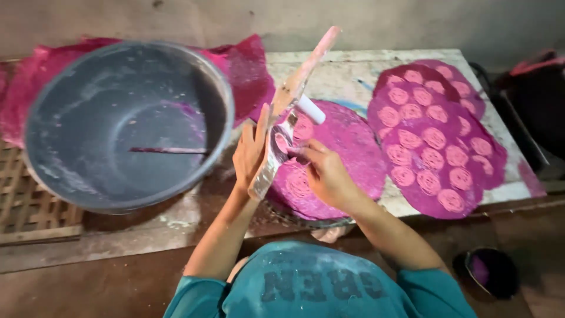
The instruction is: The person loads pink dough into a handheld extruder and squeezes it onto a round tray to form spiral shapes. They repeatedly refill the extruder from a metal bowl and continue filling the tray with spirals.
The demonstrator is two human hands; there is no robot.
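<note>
On a low, flour-dusted work slab, seen from above, the left hand [250, 150] lies flat with straight fingers against the side of a long wooden press with a white cylindrical handle [294, 100], steadying it on edge; it does not appear to wrap around it. The right hand [326, 174] is curled at the tool's lower end, its fingertips pinching at pale pink dough there; exactly what they grip cannot be told. Beneath both hands sits a round magenta-covered tray [353, 147], bearing a few pink spiral coils near the hands, with most of its surface bare. To the right, well apart from the hands, overlapping round magenta trays filled with pink spiral coils [435, 141] lie in a stack, each visible face closely packed. To the left stands a large grey metal basin [126, 123], nearly empty, with only a purple smear and a thin stick inside. Judged from this, several trays are complete, the current one is barely begun, and little dough remains in the basin.
</note>
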